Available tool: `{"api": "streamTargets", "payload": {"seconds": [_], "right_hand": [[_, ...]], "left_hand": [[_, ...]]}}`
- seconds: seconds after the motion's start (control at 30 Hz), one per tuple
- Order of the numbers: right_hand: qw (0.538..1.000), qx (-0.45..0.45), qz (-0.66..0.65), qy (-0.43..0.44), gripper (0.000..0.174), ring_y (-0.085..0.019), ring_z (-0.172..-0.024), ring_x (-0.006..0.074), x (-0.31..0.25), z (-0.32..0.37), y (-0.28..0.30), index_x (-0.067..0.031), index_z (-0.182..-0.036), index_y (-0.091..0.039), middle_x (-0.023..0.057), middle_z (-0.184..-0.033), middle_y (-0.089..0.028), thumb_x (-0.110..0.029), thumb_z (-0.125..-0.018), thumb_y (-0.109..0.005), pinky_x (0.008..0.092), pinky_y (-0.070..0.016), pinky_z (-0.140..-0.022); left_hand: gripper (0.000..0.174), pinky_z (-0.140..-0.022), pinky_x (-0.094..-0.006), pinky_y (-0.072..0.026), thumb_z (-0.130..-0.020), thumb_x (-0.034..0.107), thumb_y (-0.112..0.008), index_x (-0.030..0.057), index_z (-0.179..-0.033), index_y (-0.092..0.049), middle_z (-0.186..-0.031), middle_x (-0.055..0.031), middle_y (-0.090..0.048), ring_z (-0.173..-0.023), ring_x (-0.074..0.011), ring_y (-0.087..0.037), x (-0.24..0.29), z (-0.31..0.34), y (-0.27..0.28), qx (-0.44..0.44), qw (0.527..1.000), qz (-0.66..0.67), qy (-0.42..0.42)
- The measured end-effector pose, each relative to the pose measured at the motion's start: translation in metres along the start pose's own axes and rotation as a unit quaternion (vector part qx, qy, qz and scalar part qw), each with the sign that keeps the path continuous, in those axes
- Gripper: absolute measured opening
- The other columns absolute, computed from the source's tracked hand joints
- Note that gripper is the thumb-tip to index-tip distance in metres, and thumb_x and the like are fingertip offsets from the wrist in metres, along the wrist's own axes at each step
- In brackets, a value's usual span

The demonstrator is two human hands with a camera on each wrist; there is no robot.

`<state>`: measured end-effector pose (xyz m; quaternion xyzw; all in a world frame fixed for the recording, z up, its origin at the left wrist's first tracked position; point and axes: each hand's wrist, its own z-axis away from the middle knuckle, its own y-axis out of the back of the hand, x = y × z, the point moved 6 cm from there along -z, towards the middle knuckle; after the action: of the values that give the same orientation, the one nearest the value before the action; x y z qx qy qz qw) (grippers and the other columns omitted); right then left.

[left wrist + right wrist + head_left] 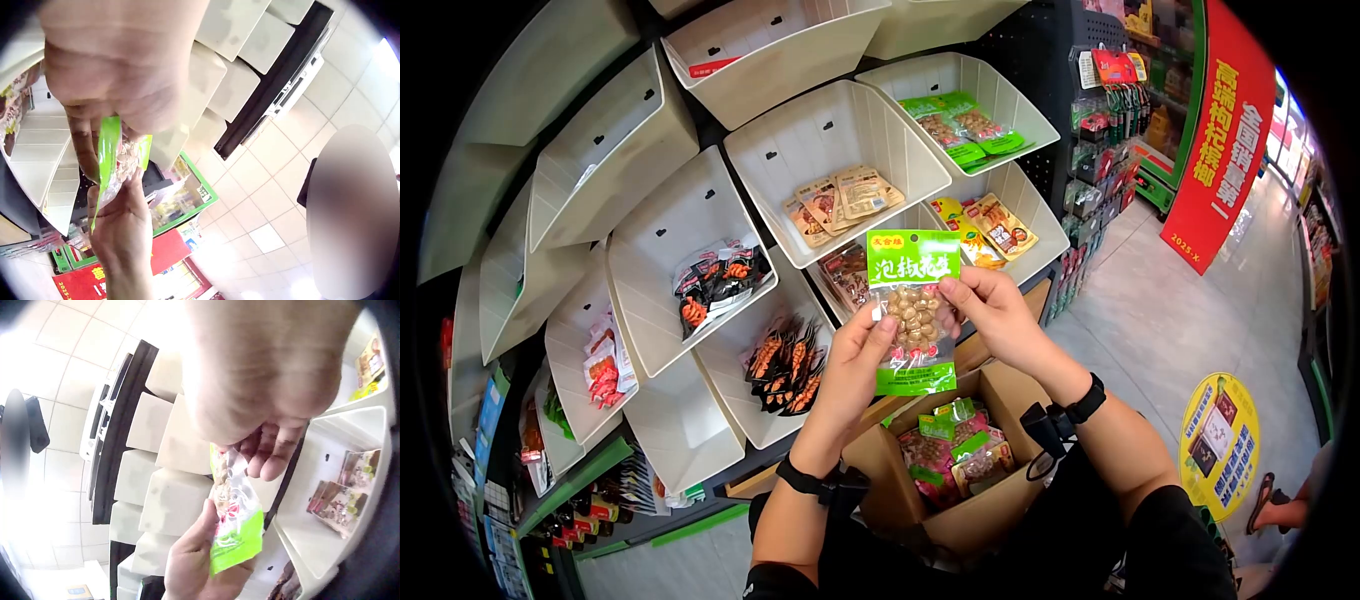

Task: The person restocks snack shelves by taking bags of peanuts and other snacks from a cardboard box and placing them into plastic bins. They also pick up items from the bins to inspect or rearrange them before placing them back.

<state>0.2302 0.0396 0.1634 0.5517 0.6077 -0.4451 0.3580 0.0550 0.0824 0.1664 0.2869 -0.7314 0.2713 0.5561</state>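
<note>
A green and clear snack bag point(915, 318) with round tan pieces inside is held upright between both hands in the head view. The left hand point(862, 352) pinches its left edge, thumb on the front. The right hand point(997, 312) grips its right edge higher up, thumb also on the front. In the left wrist view the bag point(109, 159) shows edge-on between the left palm point(119, 69) and the right hand point(124, 234). The right wrist view has the bag point(234, 515) between the right hand point(269, 381) and the left hand point(203, 565).
Below the hands stands an open cardboard box point(975, 525) with colourful packs. Tilted white bins point(840, 130) holding snack packs fill the shelf ahead and to the left. At the right are a red banner point(1220, 150), tiled floor and another person's foot point(1262, 503).
</note>
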Motion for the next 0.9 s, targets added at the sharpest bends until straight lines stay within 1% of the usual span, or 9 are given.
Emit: {"api": "streamTargets", "payload": {"seconds": [0.23, 0.43, 0.53, 0.57, 0.6, 0.67, 0.73, 0.83, 0.9], "right_hand": [[1.0, 0.012, -0.014, 0.013, 0.027, -0.051, -0.065, 0.0033, -0.007, 0.002, -0.006, -0.0007, -0.102, -0.066, -0.0039, -0.075, -0.057, -0.025, -0.109, -0.055, 0.0205, -0.0447, -0.058], [0.999, 0.045, -0.009, 0.003, 0.027, -0.051, -0.062, 0.0035, -0.003, 0.003, -0.008, -0.0016, -0.1, -0.067, -0.0049, -0.071, -0.055, -0.025, -0.109, -0.057, 0.0206, -0.0433, -0.054], [0.999, 0.036, -0.008, 0.022, 0.024, -0.057, -0.075, 0.0069, -0.008, 0.003, -0.01, -0.001, -0.118, -0.059, 0.0007, -0.088, -0.062, -0.023, -0.109, -0.055, 0.0241, -0.0491, -0.066], [0.997, 0.065, 0.004, 0.041, 0.029, -0.059, -0.088, 0.0097, -0.017, 0.008, -0.015, -0.0012, -0.129, -0.048, 0.0059, -0.107, -0.062, -0.021, -0.109, -0.053, 0.026, -0.0512, -0.077], [0.988, 0.083, 0.084, 0.099, 0.04, -0.061, -0.1, 0.0165, -0.022, 0.01, -0.019, -0.0009, -0.133, -0.042, 0.0112, -0.12, -0.058, -0.021, -0.104, -0.062, 0.0305, -0.0522, -0.086], [0.943, 0.099, 0.269, 0.167, 0.057, -0.06, -0.109, 0.0241, -0.04, 0.022, -0.035, -0.0006, -0.133, -0.04, 0.0165, -0.131, -0.052, -0.023, -0.093, -0.075, 0.0352, -0.0521, -0.092], [0.877, 0.059, 0.427, 0.212, 0.067, -0.058, -0.115, 0.0302, -0.064, 0.031, -0.06, -0.0003, -0.131, -0.041, 0.0204, -0.136, -0.049, -0.022, -0.085, -0.083, 0.0388, -0.0512, -0.096], [0.923, 0.067, 0.35, 0.146, 0.069, -0.053, -0.123, 0.0348, -0.054, 0.032, -0.058, -0.0014, -0.129, -0.04, 0.0236, -0.141, -0.045, -0.024, -0.082, -0.085, 0.0418, -0.0463, -0.104], [0.946, 0.055, 0.293, 0.128, 0.071, -0.053, -0.123, 0.0331, -0.047, 0.027, -0.05, -0.0018, -0.129, -0.038, 0.0219, -0.137, -0.047, -0.024, -0.082, -0.085, 0.0423, -0.045, -0.105]], "left_hand": [[0.032, -0.097, -0.0276, -0.0501, -0.11, 0.021, -0.051, -0.002, -0.13, -0.062, -0.121, -0.0062, -0.07, -0.108, -0.0117, -0.065, 0.001, 0.004, -0.001, 0.006, 0.999, 0.045, 0.017], [0.031, -0.084, -0.0249, -0.0517, -0.11, 0.023, -0.052, -0.0023, -0.123, -0.065, -0.107, -0.0017, -0.069, -0.094, -0.0082, -0.063, -0.004, 0.008, 0.011, 0.027, 0.999, -0.017, 0.012], [0.029, -0.081, -0.0236, -0.05, -0.11, 0.02, -0.05, -0.0032, -0.121, -0.064, -0.102, -0.0016, -0.069, -0.092, -0.007, -0.062, 0.008, 0.008, 0.01, 0.062, 0.992, -0.094, -0.052], [0.028, -0.084, -0.0241, -0.0498, -0.11, 0.017, -0.049, -0.0045, -0.122, -0.062, -0.105, -0.0037, -0.069, -0.095, -0.0075, -0.062, 0.016, 0.01, 0.012, 0.068, 0.983, -0.159, -0.059], [0.028, -0.085, -0.0245, -0.0498, -0.11, 0.017, -0.049, -0.0047, -0.123, -0.062, -0.107, -0.0043, -0.069, -0.096, -0.0078, -0.062, 0.022, 0.01, 0.008, 0.082, 0.985, -0.126, -0.081], [0.029, -0.088, -0.0254, -0.0497, -0.11, 0.016, -0.048, -0.0051, -0.126, -0.06, -0.111, -0.0055, -0.069, -0.099, -0.0085, -0.062, 0.032, 0.011, 0.0, 0.112, 0.984, -0.058, -0.122], [0.031, -0.092, -0.0272, -0.0492, -0.109, 0.014, -0.047, -0.0054, -0.131, -0.058, -0.117, -0.0085, -0.068, -0.104, -0.0104, -0.062, 0.027, 0.014, -0.005, 0.104, 0.988, -0.047, -0.103], [0.038, -0.089, -0.0296, -0.0504, -0.108, 0.015, -0.049, -0.0058, -0.139, -0.053, -0.116, -0.0123, -0.067, -0.102, -0.0147, -0.063, 0.031, 0.019, -0.018, 0.074, 0.971, -0.171, -0.15], [0.039, -0.089, -0.0311, -0.0504, -0.108, 0.015, -0.049, -0.0058, -0.14, -0.051, -0.117, -0.0128, -0.066, -0.104, -0.0157, -0.063, 0.031, 0.026, -0.023, 0.076, 0.981, -0.134, -0.117]]}}
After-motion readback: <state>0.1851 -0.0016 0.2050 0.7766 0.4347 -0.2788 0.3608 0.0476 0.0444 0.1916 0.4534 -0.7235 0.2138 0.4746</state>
